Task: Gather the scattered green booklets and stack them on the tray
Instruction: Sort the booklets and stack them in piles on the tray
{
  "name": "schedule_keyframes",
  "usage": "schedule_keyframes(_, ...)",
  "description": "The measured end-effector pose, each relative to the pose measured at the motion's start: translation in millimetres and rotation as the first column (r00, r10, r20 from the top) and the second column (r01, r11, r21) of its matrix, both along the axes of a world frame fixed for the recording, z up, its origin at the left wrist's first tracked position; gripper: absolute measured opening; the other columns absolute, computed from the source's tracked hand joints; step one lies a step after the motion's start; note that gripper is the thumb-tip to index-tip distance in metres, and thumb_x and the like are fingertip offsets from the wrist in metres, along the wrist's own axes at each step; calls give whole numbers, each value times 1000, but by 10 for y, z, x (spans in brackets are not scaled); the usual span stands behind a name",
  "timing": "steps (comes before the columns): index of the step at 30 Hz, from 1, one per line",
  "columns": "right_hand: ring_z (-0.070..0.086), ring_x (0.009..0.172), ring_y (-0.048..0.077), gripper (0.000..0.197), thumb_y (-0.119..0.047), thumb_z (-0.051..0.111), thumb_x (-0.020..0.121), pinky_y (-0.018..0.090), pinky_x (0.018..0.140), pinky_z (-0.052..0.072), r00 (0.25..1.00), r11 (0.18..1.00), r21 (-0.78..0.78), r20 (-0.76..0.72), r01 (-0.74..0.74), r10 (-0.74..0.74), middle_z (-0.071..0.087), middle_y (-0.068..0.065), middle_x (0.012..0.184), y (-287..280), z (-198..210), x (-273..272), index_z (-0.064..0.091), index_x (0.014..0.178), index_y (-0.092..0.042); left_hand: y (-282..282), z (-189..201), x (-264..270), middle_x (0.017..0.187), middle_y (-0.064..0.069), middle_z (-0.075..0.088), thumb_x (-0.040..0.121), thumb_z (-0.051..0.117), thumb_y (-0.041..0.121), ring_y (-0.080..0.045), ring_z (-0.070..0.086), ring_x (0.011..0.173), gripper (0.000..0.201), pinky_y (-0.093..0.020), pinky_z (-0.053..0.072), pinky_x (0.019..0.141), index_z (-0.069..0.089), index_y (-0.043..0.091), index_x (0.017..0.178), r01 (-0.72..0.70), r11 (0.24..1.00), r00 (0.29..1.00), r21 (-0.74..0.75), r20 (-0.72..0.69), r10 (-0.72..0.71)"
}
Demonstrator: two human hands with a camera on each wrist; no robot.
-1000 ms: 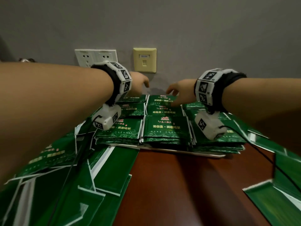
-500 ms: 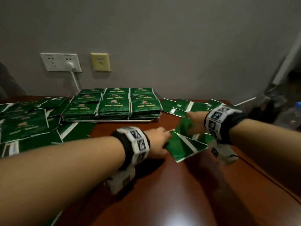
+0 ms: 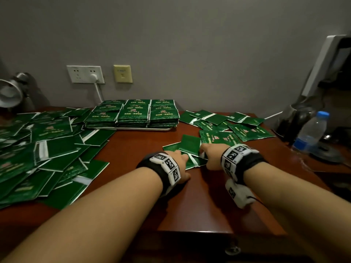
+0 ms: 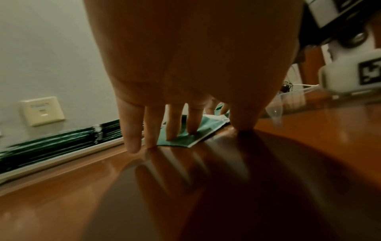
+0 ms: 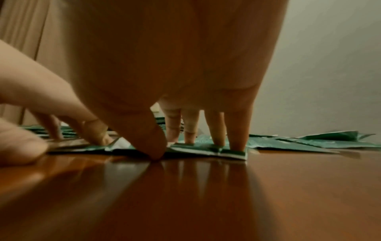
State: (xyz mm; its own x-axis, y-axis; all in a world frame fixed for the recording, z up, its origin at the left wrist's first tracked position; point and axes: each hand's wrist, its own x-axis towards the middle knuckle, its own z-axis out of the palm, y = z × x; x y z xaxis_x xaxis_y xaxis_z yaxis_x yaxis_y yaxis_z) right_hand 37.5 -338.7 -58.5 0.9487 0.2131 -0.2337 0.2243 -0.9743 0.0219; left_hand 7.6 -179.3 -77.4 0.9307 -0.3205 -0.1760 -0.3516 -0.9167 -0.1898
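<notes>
Green booklets stand in neat stacks (image 3: pixel 133 114) on a white tray (image 3: pixel 133 128) at the back of the brown table. A big loose pile of booklets (image 3: pixel 38 149) covers the left side, and a smaller scatter (image 3: pixel 233 128) lies at the right. Both hands are down on a few overlapping booklets (image 3: pixel 190 145) in the middle. My left hand (image 3: pixel 180 158) presses straight fingers (image 4: pixel 171 130) on one booklet (image 4: pixel 210 128). My right hand (image 3: pixel 210 154) presses straight fingers (image 5: pixel 239 138) on a booklet's near edge (image 5: pixel 233 154), its thumb touching the table beside it.
A water bottle (image 3: pixel 311 130) stands at the right edge beside dark items (image 3: pixel 296 118) and a white device (image 3: pixel 322 63). A lamp (image 3: pixel 9 92) is at the far left, and wall sockets (image 3: pixel 85 74) with a plugged cable are behind the tray. The table's front edge (image 3: pixel 195 231) is close.
Both hands left the stacks on the tray and came back to the right-hand scatter. They now press down on loose booklets there, a little nearer than half a second ago.
</notes>
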Motion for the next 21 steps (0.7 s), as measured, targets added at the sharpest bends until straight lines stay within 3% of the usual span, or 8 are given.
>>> schedule_keyframes(8,60,87,25,49,-24,61,81,37,77,56,1000,999,34,4,-14,13,61,5,104,150,-10,-196,43,126,-23,243,-141,-232,141,-12,36,87,48,65,-33,42,128,78,-45,39,101,29,16,144,-202,972,979,-122,-37,199)
schedule_keyframes(13,58,110,27,61,-36,61,81,36,86,53,998,999,-18,51,-45,46,51,6,131,241,-26,-193,43,137,-20,334,-127,-212,145,-12,30,85,44,72,-34,44,128,83,-44,42,99,22,28,151,-193,976,980,-103,-65,187)
schedule_keyframes(17,61,102,31,51,-49,58,84,34,76,48,983,996,-35,158,-86,90,51,10,119,411,-99,-188,52,123,-16,335,-128,-174,135,-12,38,82,47,74,-33,50,120,78,-44,45,97,37,26,142,-183,980,983,-81,-27,181)
schedule_keyframes(21,61,102,32,51,-43,60,84,38,81,50,971,992,-61,205,-111,121,50,13,118,636,-178,-192,49,124,-13,369,-144,-145,127,-11,43,81,49,71,-32,55,111,70,-42,47,91,47,21,131,-181,979,980,-99,70,188)
